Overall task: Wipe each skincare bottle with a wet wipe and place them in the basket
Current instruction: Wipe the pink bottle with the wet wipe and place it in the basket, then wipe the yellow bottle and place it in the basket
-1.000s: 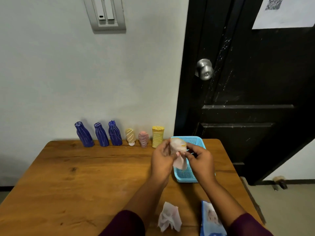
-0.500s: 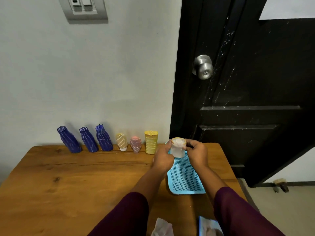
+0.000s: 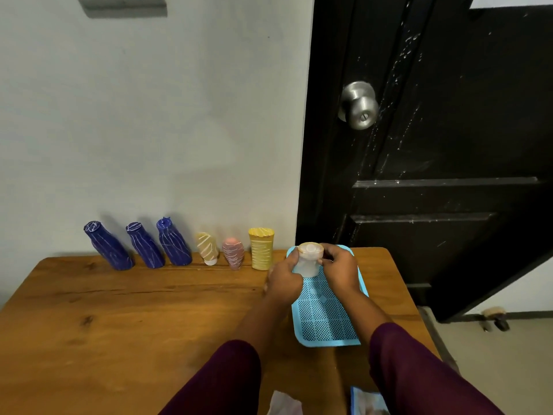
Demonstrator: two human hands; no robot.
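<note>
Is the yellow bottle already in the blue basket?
No, the yellow bottle stands on the table by the wall, left of the basket.

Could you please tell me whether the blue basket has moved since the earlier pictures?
No. The basket still has its far left corner just right of the yellow bottle; only the camera view shifted.

A domestic room was indicated: a black panelled door (image 3: pixel 454 139) with a round metal knob (image 3: pixel 358 105) was seen beyond the fingers (image 3: pixel 332 252), a wall switch (image 3: pixel 122 6) high to their left, a wooden table (image 3: pixel 119 313) beneath them.
</note>
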